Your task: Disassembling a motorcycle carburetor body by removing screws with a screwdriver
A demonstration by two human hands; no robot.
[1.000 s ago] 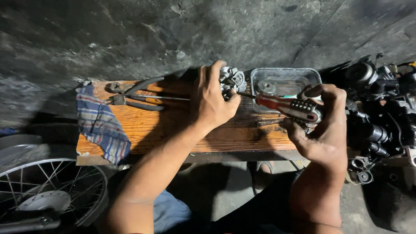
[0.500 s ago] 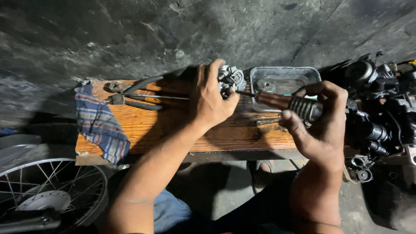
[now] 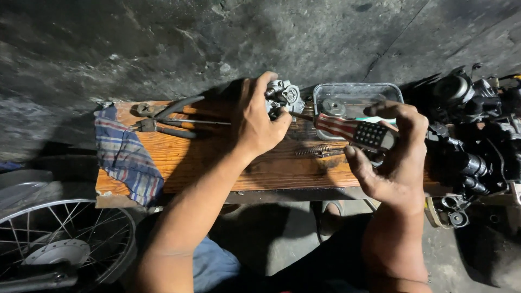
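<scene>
At far left a spoked wheel sits below the wooden surface, where a striped rag drapes the left edge, with pliers just beside it and a clear tray toward the right, dark engine parts crowding the far right. Compared with 0.5 s ago, little has shifted. The left hand is closed around a small metal part on the surface, while the right hand curls around a screwdriver whose shaft reaches that part.
</scene>
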